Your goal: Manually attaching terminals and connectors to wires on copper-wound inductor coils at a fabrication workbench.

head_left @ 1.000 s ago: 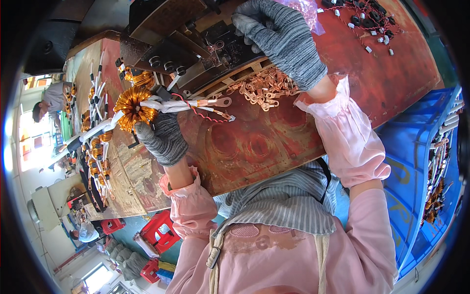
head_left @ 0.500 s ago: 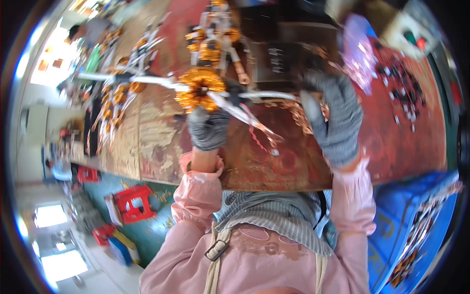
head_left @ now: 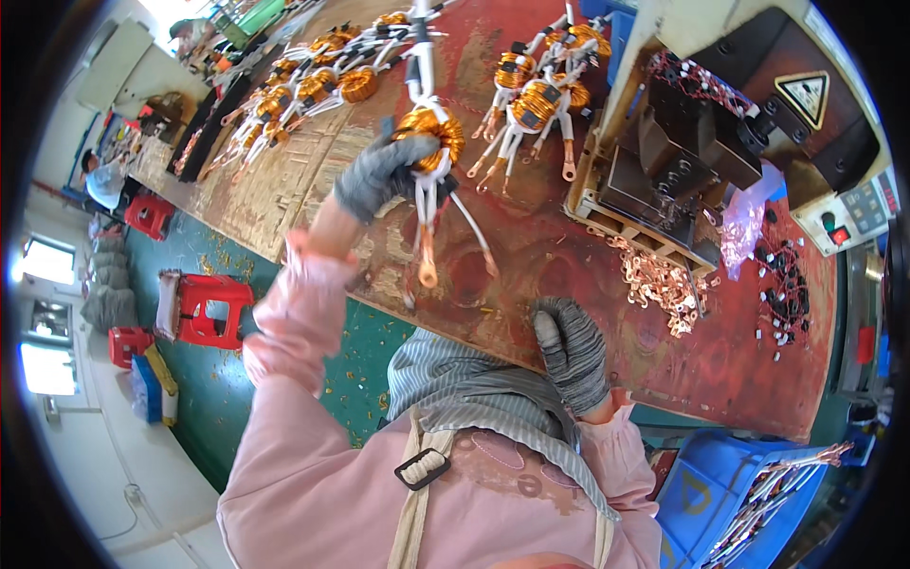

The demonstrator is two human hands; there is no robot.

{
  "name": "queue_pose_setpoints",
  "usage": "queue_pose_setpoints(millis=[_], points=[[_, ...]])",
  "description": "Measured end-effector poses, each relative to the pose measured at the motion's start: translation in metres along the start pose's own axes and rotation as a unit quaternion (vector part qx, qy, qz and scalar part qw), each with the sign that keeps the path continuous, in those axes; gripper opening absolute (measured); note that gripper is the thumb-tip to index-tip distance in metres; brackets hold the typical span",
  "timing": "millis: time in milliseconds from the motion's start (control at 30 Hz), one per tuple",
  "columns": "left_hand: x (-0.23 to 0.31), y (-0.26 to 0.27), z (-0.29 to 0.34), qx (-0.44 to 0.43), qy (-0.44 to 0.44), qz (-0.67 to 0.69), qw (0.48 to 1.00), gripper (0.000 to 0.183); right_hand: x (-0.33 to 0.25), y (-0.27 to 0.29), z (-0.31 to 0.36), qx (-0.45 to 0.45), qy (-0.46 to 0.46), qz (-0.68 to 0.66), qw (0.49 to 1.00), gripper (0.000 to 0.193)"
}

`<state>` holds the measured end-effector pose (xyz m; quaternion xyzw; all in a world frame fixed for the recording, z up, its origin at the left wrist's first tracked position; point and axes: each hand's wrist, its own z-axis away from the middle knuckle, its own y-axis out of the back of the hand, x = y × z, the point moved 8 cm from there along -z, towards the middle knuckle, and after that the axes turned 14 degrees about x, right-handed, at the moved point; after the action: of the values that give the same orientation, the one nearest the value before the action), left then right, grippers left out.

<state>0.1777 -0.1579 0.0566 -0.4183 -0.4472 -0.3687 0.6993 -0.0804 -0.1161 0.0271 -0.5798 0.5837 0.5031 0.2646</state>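
My left hand [head_left: 382, 177], in a grey glove, is closed around a toroidal coil [head_left: 449, 131] wound with orange-gold copper wire. White leads run up from the coil past the top of the picture. Others hang below it over the table, and one ends in a copper lug [head_left: 428, 271]. My right hand [head_left: 576, 358], also gloved, lies at the table's front edge with its fingers stretched out and nothing in it. Nearest to it on the tabletop is a pile of loose copper lugs [head_left: 664, 289].
A dark press machine [head_left: 654, 180] stands at the right, with a control box [head_left: 853, 213] beside it. More coils [head_left: 536, 104] lie behind my left hand, and others [head_left: 318, 87] at the far left. A blue crate [head_left: 697, 498] of leads sits lower right; red stools [head_left: 213, 311] stand left.
My right hand has left a lead's end and come back to the table edge. The coil, still in my left hand, has turned so its leads point up and down. The view has shifted.
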Motion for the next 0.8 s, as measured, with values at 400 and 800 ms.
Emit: queue_pose_setpoints(millis=[400,800], points=[[-0.017,0.026,-0.124,0.041,-0.077,-0.416,0.905,0.050,-0.014,-0.015,0.016,0.007,0.130,0.187,0.974,0.010],[0.132,0.115,-0.077,0.305,-0.455,-0.685,0.480,0.043,-0.010,0.009,0.020,0.093,0.095,0.225,0.965,0.010]])
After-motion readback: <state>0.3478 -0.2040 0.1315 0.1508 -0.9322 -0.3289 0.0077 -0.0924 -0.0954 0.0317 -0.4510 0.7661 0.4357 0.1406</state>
